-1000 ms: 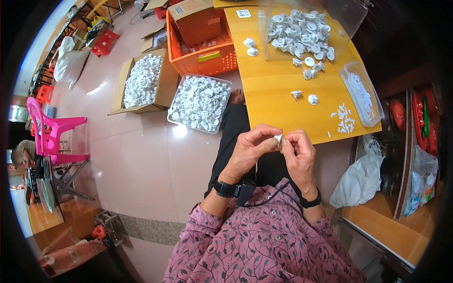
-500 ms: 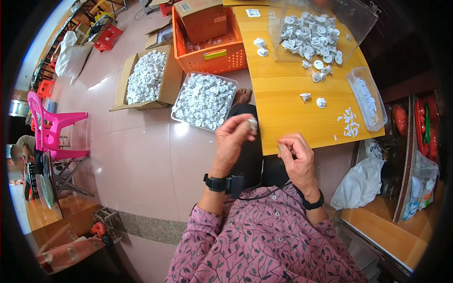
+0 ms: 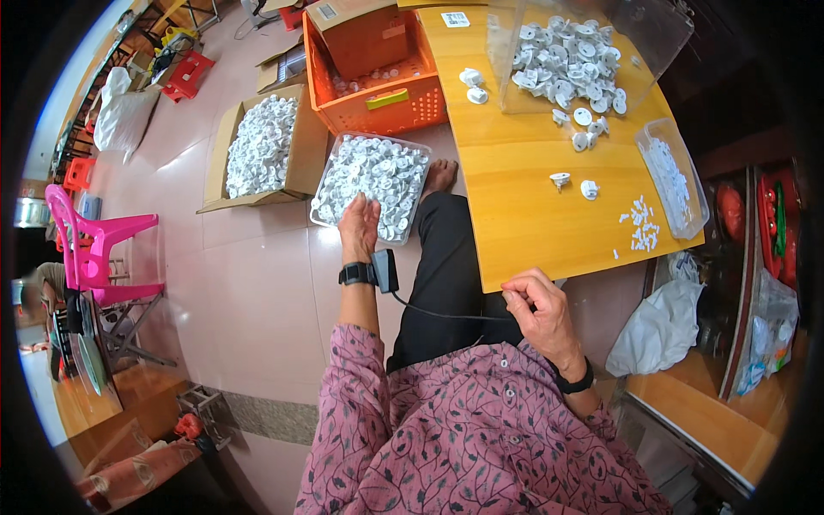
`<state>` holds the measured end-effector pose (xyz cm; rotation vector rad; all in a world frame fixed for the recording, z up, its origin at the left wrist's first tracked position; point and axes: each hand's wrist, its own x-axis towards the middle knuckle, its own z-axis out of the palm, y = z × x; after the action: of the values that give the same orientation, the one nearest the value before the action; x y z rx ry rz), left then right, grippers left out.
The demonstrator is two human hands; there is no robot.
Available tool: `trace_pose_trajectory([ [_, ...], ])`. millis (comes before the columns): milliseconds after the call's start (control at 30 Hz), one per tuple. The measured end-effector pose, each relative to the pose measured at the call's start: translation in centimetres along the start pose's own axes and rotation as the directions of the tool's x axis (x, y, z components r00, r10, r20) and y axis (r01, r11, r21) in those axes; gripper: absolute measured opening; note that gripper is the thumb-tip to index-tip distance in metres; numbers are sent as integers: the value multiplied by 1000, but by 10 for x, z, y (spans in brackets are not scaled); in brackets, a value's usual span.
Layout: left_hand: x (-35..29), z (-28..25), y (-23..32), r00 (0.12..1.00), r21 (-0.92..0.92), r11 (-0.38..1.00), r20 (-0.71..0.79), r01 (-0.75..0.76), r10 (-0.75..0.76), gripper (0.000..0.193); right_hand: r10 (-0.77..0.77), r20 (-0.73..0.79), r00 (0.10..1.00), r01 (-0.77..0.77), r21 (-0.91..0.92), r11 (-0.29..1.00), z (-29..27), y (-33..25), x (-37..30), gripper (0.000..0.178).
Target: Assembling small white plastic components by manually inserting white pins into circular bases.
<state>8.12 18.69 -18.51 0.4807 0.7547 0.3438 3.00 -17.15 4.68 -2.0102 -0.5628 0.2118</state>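
Observation:
My left hand [image 3: 359, 227] reaches over the near edge of a clear plastic tub [image 3: 322, 215] heaped with round white plastic parts [image 3: 382, 167]. Its fingers point away from me and look loosely extended, with no part visible in them. My right hand [image 3: 542, 313] is just off the near edge of the yellow table [image 3: 524, 232], thumb and forefinger pinched together; anything between them is too small to make out. On the table lie two white parts [image 3: 589, 190], a scatter of tiny white pieces [image 3: 641, 225] and a clear oblong box [image 3: 687, 225] of similar small pieces.
A clear bin [image 3: 652, 47] of white parts stands at the table's far side, several loose parts [image 3: 582, 139] before it. Left of the table are an orange crate [image 3: 360, 112] and a cardboard box [image 3: 215, 176] of parts. A pink chair [image 3: 112, 245] stands far left.
My left hand has moved left from beside the table to the tub; the white part seen in its fingers no longer shows. The right hand stays pinched, nearly in place.

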Motion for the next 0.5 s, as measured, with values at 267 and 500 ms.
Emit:
trace_pose_trajectory([
  [267,10,-4,4,989,54,998,-148,-12,20,32,9,-3,1000,-9,-53,999,-3,1,3,7],
  [500,-61,32,6,998,73,996,27,-56,54,22,97,-60,993,-99,-23,995,-13,13,-1,8],
])
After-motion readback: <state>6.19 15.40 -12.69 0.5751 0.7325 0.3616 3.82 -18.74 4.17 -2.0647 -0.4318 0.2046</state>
